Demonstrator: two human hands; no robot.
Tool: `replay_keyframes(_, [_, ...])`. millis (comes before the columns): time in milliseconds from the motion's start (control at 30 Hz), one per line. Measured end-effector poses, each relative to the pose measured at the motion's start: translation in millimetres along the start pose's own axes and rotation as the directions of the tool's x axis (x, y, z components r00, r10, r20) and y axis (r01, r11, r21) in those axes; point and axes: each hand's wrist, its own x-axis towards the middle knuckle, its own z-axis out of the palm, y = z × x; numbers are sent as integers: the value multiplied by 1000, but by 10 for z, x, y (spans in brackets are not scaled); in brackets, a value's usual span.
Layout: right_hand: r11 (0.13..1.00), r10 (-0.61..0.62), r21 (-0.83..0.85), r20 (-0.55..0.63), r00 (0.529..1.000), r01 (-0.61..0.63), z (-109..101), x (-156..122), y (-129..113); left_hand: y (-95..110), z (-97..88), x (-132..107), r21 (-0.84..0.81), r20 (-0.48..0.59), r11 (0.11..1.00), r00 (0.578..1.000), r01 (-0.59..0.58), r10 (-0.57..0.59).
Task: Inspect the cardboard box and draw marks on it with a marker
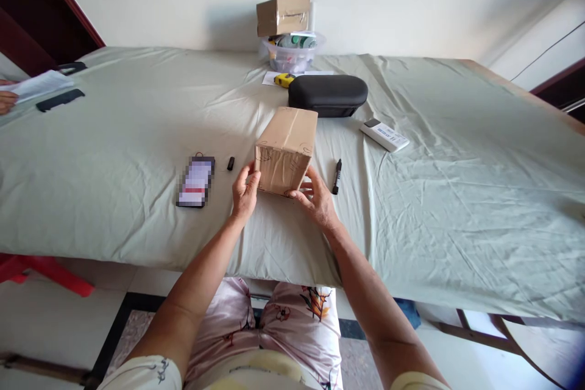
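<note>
A pale green cloth, creased in many places, covers a long counter set along a white wall. At the near middle sits a taped cardboard box, with a black marker to its right. A small black object and a phone, its screen lit but blurred, lie to its left. A black case rests behind the box, near a white handheld device placed at an angle. White paper shows beyond the case, before a clear plastic tub at the wall side. A flat dark item lies far left.
</note>
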Motion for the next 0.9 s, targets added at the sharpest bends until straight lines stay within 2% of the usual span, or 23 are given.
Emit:
replay_keyframes(100, [997,6,-77,37,999,-3,-7,-15,-15,-15,0,14,-28,-59,1000,998,10,-11])
replay_keyframes(200, [993,-27,-109,81,996,36,-17,-24,-31,-60,-15,30,-35,-75,999,997,-4,1])
replay_keyframes(300, [995,-64,-71,62,996,68,-5,-26,-45,-135,-38,49,-29,-29,999,999,26,-27])
replay_keyframes(433, [995,-92,-27,-30,995,91,35,-38,-66,-234,-35,62,-30,77,986,984,164,-161])
replay_keyframes(500, [994,-106,-34,-73,992,104,56,-49,-80,-250,-14,53,-26,109,982,977,190,-186])
replay_keyframes(633, [990,-137,-64,-133,982,129,109,-78,-112,-202,52,0,-3,149,993,982,116,-114])
replay_keyframes(767, [974,-214,-117,-208,955,193,184,-105,-146,-167,128,-70,-105,190,991,980,82,-61])
replay_keyframes(900, [946,-302,-182,-182,936,270,259,-132,-197,-187,179,-120,-164,210,984,977,72,-37])
